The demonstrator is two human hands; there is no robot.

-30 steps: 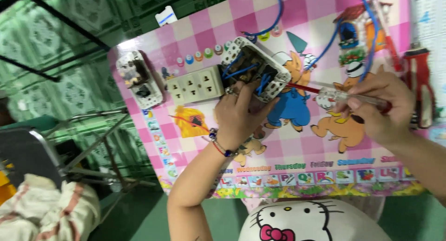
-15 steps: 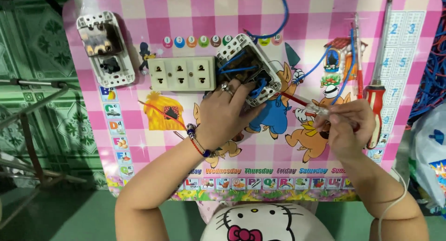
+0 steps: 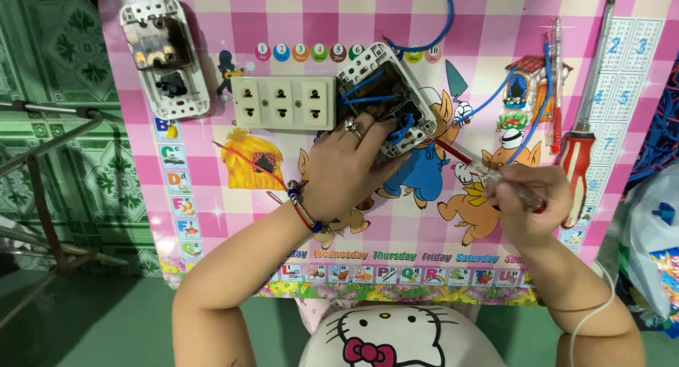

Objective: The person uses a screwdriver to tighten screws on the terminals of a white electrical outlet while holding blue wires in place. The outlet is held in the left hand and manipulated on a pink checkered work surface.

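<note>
Left hand point(image 3: 350, 170) gripping near edge of open switch box point(image 3: 385, 102) at far middle of counter point(image 3: 212, 197), right hand point(image 3: 527, 201) to the right, pinching slim screwdriver point(image 3: 472, 163), tip at box's near right corner

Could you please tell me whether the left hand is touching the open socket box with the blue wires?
Touching. The head view shows the left hand lying on the open socket box, its fingers overlapping the box's lower edge beside the blue wires.

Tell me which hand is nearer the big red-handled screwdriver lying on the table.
Right. The right hand sits just beside the red-handled screwdriver, not touching it; the left hand is farther off, on the open wired socket box.
</note>
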